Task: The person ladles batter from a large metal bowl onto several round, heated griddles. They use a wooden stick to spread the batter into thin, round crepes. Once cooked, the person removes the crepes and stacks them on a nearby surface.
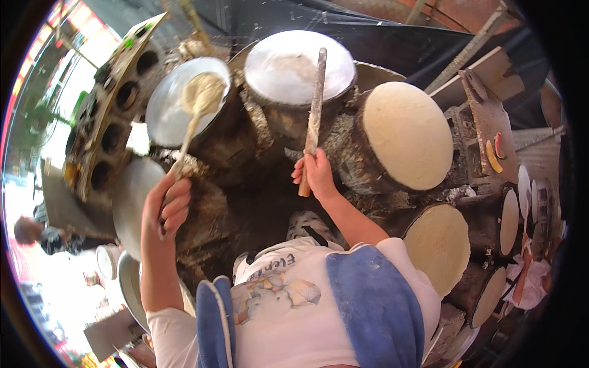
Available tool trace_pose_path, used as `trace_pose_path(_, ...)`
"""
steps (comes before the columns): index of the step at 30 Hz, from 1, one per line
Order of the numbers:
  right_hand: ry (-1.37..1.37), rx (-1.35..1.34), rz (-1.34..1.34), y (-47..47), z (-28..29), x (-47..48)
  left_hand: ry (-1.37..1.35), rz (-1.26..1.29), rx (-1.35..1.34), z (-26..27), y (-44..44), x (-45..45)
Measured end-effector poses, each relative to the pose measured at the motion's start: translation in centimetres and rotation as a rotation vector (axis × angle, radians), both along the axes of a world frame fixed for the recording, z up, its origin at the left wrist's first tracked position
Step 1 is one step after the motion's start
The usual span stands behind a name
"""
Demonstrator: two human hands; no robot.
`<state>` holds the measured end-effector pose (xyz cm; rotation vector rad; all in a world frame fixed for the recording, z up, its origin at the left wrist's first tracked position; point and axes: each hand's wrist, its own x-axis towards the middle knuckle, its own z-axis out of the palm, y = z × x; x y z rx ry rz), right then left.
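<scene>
My left hand (pixel 171 202) grips the handle of a batter-coated ladle (pixel 186 138). At its far end a mass of pale batter (pixel 203 93) appears over the left metal griddle (pixel 162 108); I cannot tell whether it touches the surface. My right hand (pixel 315 172) is closed around a wooden stick (pixel 316 96), gripping it near its lower end. The stick points away from me, its tip overlapping the middle griddle (pixel 271 69), which has a dull patch at its centre. To the right, a round pale sheet of batter or flatbread (pixel 407 135) covers another drum-mounted griddle.
A second pale round (pixel 437 250) lies on a griddle beside my right elbow. Another metal griddle (pixel 138 202) stands by my left wrist. At left is a board with round holes (pixel 110 137). People (pixel 529 280) are at both edges. Two chili-like items (pixel 493 156) lie on a ledge.
</scene>
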<state>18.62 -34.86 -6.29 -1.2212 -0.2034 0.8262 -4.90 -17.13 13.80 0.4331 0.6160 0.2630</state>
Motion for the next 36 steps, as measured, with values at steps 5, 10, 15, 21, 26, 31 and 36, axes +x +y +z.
trace_pose_path(5,-0.007,-0.108,-0.178,-2.4,0.6,9.3,-0.192,-0.380,-0.070,-2.2,4.9,19.4)
trace_pose_path(10,0.071,-0.178,-0.295,-3.7,1.0,12.1,-0.380,-0.726,-0.090,-4.8,8.3,32.6)
trace_pose_path(15,0.080,-0.231,-0.289,-2.4,-0.4,11.3,-0.010,-0.630,0.268,-3.5,7.5,38.4)
trace_pose_path(21,0.059,-0.292,-0.378,0.7,0.1,11.0,0.369,-0.896,0.940,-6.9,6.4,40.6)
trace_pose_path(26,0.025,-0.336,-0.396,2.8,-0.4,10.5,0.325,-0.892,1.191,-12.2,6.5,40.2)
trace_pose_path(31,0.001,-0.383,-0.438,3.7,-0.8,9.2,0.267,-0.646,1.916,-19.1,8.0,40.0)
trace_pose_path(36,-0.027,-0.381,-0.425,4.7,-0.9,9.6,0.246,-0.498,2.218,-18.7,7.9,38.9)
